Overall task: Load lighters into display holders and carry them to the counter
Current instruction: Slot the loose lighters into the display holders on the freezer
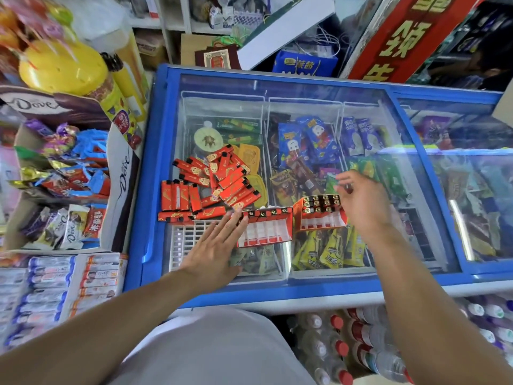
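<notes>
A small retail shop, of the convenience or grocery kind, is shown. The middle of the frame is filled by a blue-framed chest freezer (151, 173) with sliding glass lids, under which wrapped ice creams (308, 143) are sorted into white wire baskets. At the left, open Dove chocolate display cartons (122, 173) are heaped with wrapped sweets. Boxed goods (52, 290) are stacked in rows at the lower left. Bottled drinks (341, 348) with red caps are packed at the lower right. A red sign (402, 37) with yellow Chinese characters is seen at the upper right.
</notes>
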`<state>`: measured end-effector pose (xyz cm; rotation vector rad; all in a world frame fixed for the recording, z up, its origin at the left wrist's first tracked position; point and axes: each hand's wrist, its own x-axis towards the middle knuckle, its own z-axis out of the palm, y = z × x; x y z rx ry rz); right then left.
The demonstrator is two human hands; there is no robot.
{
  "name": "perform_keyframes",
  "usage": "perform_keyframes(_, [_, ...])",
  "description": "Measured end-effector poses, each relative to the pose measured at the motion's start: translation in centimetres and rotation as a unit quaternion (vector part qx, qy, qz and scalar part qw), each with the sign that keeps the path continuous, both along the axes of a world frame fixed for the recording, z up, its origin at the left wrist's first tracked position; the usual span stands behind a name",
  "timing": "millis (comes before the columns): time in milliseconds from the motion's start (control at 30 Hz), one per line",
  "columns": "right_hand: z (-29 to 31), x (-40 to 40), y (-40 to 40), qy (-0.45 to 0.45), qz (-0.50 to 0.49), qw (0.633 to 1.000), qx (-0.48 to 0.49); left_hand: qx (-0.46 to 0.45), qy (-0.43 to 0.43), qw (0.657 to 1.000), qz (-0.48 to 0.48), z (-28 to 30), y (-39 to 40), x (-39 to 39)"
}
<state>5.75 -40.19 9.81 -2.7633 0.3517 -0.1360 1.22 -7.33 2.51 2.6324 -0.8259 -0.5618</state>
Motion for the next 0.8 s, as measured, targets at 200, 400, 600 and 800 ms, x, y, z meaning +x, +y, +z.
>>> perform_keyframes(200, [-1.5,4.7,11.3,0.178,0.134,0.972,0.078,0.019,0.007,1.000,0.019,-2.7,4.3,-2.5])
perform_keyframes(400, [-4.0,8.3,16.8,0.387,0.105,0.916,-0.026,0.114,0.012,0.991,0.069,-4.0,7.9,-3.9])
perform_keyframes(600, [-4.9,8.6,16.3,0.398,0.059,0.915,-0.001,0.127,0.067,0.987,0.070,-3.9,8.3,-3.8])
perform_keyframes(800, [-3.9,8.1,15.0,0.332,-0.029,0.929,0.162,0.128,0.092,0.986,0.054,-3.7,8.6,-3.8])
